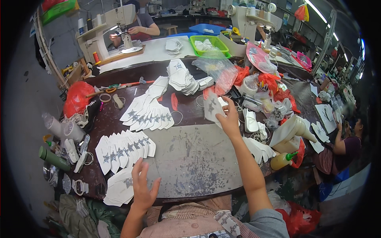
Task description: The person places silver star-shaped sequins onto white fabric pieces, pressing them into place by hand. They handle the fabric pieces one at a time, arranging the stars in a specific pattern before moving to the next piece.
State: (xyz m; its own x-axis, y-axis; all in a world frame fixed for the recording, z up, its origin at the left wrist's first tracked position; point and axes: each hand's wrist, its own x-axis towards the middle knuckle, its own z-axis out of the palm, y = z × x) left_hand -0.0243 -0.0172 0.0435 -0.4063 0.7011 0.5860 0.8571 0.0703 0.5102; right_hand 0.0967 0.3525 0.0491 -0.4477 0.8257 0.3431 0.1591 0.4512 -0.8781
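As a person's right hand [230, 118] pinches a pale star-marked piece [211, 108] near the far edge of a gray board [194, 162], blur softens the star and the fingers cover part of the piece's right side. The left hand [143, 189], fingers spread and grasping nothing, hovers at a small stack of white pieces [117, 190]; whether it touches them cannot be told. Overlap hides much of each shape in the near fan of star pieces [126, 149] and the far fan of star pieces [149, 113]. Beyond them lies a crumpled clear plastic bag [216, 71], its contents unclear. At the top, a sewing machine [93, 41] hides part of a co-worker [146, 22], whose head the upper edge cuts off.
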